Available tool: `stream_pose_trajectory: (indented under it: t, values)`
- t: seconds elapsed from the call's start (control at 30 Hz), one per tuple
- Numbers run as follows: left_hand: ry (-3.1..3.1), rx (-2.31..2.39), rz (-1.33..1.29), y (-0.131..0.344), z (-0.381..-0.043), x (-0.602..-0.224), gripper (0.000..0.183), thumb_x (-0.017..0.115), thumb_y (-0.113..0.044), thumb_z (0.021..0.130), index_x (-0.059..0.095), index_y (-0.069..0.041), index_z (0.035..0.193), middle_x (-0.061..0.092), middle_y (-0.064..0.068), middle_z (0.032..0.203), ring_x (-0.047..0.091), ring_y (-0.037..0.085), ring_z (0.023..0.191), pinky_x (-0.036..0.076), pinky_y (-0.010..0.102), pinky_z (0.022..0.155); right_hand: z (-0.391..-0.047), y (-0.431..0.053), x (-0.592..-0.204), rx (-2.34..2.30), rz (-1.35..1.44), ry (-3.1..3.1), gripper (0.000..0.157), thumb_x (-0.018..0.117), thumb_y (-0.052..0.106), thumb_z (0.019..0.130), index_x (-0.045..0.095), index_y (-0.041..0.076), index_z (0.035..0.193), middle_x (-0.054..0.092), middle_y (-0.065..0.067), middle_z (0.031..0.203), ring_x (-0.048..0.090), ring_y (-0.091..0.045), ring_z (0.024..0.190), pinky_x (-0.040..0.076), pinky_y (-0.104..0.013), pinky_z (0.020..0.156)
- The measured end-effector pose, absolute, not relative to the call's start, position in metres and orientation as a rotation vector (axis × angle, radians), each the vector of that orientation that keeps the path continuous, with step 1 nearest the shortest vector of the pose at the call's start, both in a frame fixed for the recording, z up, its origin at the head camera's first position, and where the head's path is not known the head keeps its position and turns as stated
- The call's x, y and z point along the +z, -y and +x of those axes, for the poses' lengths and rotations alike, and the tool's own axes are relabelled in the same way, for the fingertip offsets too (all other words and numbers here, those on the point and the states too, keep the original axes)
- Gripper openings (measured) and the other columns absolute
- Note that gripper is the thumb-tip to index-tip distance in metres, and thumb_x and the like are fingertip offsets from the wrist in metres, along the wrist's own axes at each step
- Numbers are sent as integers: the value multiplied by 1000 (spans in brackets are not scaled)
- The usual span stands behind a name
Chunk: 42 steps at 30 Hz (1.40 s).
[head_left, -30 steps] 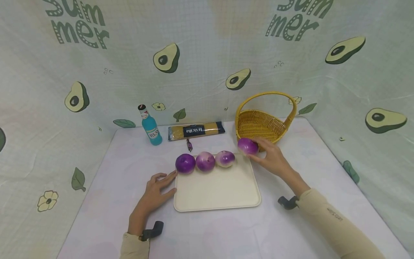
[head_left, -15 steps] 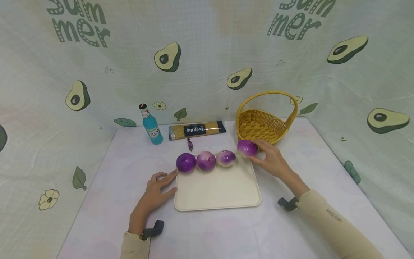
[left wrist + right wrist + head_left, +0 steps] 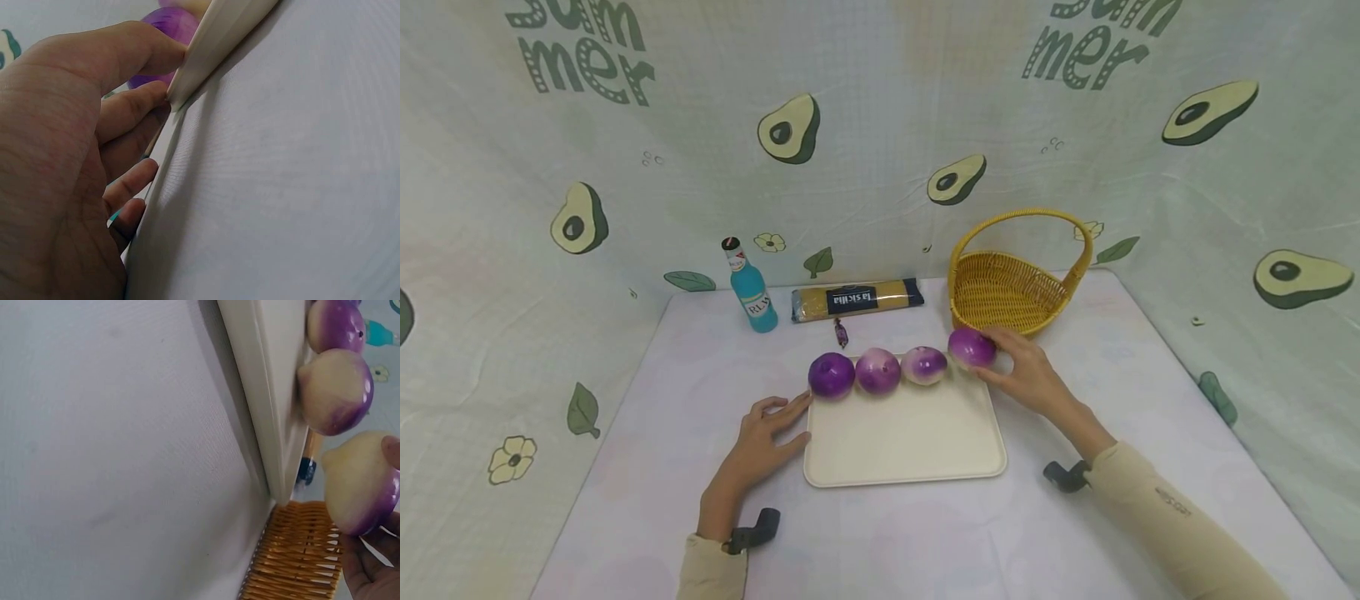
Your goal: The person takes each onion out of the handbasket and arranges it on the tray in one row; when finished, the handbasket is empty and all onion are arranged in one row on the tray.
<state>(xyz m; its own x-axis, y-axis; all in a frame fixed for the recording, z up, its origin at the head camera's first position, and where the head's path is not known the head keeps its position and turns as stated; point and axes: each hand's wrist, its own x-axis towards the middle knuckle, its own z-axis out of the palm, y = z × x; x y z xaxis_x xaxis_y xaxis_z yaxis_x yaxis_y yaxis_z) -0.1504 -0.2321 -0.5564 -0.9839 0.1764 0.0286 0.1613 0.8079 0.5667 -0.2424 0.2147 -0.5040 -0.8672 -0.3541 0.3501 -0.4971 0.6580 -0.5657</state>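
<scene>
My right hand (image 3: pixel 1028 373) holds a purple-and-white turnip (image 3: pixel 970 348) between thumb and fingers, at the tray's far right corner. In the right wrist view, the held turnip (image 3: pixel 359 487) shows its pale root end turned toward the cream tray (image 3: pixel 275 425), with a gap between them. Along the far edge of the tray (image 3: pixel 902 442) three more turnips sit in a row: a dark purple one (image 3: pixel 831 376), a paler one (image 3: pixel 877 372) and a whiter one (image 3: pixel 923 366). My left hand (image 3: pixel 767 446) touches the tray's left edge with thumb and fingertips, its fingers loosely extended.
Behind the held turnip stands a yellow wicker basket (image 3: pixel 1003 292) with a tall handle. A blue bottle (image 3: pixel 754 296), a spaghetti packet (image 3: pixel 857 300) and a small wrapped candy (image 3: pixel 841 334) lie or stand beyond the tray. A patterned cloth hangs behind the table.
My right hand has brought the turnip slightly nearer and left, down toward the tray's far right corner. My left hand stays at the tray's left edge.
</scene>
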Motion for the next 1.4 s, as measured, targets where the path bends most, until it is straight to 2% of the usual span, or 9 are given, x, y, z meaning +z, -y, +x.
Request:
stream_pose_trajectory:
  t: [0.17,0.63,0.97,1.4]
  values:
    - [-2954,925,243,231,-149,-554,64,66,-49,93,43,-37,151,50,-11,149,29,30,140,25,64,108,-242,-215,-508,1000,693,2688,69,84,22,83,53,6,142,54,-16,141,50,-36,129,40,-54,106]
    - [-2950,939,248,232,-147,-554,64,67,-47,93,44,-36,151,51,-10,149,30,29,139,24,61,109,-241,-212,-516,976,718,2702,69,85,19,81,53,2,140,53,-18,141,46,-38,133,37,-55,108]
    - [-2964,958,297,234,-146,-555,63,68,-45,93,45,-34,151,49,-10,150,31,28,137,23,59,108,-241,-210,-520,981,716,2704,69,85,20,81,54,2,139,54,-18,140,48,-37,131,38,-55,108]
    - [-2934,959,257,231,-145,-554,64,67,-49,93,43,-38,151,49,-11,150,28,27,139,24,61,108,-235,-207,-521,983,645,2799,69,83,25,84,51,2,141,52,-18,142,45,-38,134,35,-55,110]
